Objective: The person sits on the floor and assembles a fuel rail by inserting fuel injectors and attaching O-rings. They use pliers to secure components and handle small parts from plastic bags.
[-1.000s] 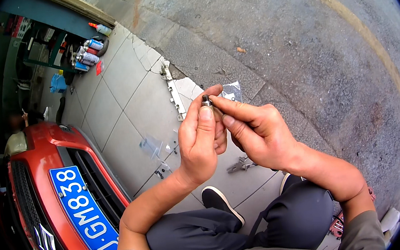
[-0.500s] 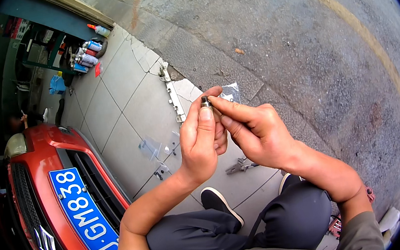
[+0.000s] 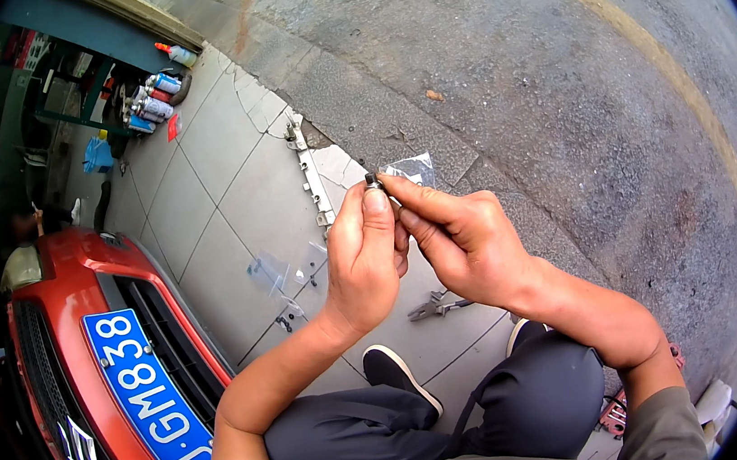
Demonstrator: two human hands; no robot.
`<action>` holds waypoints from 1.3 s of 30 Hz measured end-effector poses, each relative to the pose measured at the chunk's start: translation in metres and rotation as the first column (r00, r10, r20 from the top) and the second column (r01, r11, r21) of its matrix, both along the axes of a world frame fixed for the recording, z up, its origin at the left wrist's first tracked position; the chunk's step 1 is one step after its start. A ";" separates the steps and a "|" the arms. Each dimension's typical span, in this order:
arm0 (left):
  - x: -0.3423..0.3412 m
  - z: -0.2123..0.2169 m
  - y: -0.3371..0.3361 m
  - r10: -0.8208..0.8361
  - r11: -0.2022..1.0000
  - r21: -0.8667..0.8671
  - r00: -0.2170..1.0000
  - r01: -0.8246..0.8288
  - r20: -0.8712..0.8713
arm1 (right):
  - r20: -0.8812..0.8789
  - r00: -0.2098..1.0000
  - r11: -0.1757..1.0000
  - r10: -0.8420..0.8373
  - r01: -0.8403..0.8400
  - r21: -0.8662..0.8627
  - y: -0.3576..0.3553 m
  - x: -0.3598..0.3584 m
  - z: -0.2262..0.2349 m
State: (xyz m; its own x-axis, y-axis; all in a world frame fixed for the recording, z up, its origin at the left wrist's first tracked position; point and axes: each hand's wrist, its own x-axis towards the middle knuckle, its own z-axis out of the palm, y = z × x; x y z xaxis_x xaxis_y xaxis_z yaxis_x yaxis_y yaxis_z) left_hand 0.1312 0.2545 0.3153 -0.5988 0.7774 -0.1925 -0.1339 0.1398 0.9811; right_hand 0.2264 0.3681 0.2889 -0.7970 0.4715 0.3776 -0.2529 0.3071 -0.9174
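Note:
Upright between my hands is a small metal fuel injector (image 3: pixel 372 182) with a black tip; most of its body is hidden by my fingers. My left hand (image 3: pixel 362 271) is closed around it, thumb in front. My right hand (image 3: pixel 481 240) is closed too, its index fingertip against the injector's upper end and its thumb just below. Beyond my left hand, a pale metal fuel rail (image 3: pixel 308 169) lies on the tiles. Under my hands lie pliers (image 3: pixel 432 306) with open jaws. Small black rings (image 3: pixel 287 321) lie to the left, near clear plastic bags (image 3: pixel 270 273).
A red car's front (image 3: pixel 71 255) stands close on my left. Spray cans (image 3: pixel 156 107) and a spray bottle (image 3: pixel 178 55) stand at the far left. Another clear bag (image 3: pixel 416 168) lies beyond my right hand, by the asphalt (image 3: pixel 556 118). A red tool (image 3: pixel 614 413) is beside my right knee.
My left index finger, stretched out behind the injector before, is now drawn in. My right index finger stays at its upper end. The whole view has shifted slightly.

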 end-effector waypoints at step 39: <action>0.009 -0.007 0.007 -0.007 0.992 0.127 0.994 -0.007 0.109 | 0.023 0.998 0.985 -0.060 0.056 0.162 -0.001 0.006 0.001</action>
State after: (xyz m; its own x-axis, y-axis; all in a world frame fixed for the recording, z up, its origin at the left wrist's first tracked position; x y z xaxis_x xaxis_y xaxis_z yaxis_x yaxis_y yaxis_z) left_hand 0.1404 0.2615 0.3082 -0.5800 0.7996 -0.1558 -0.2406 0.0146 0.9705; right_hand 0.2321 0.3669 0.2898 -0.7812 0.4520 0.4307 -0.2058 0.4649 -0.8611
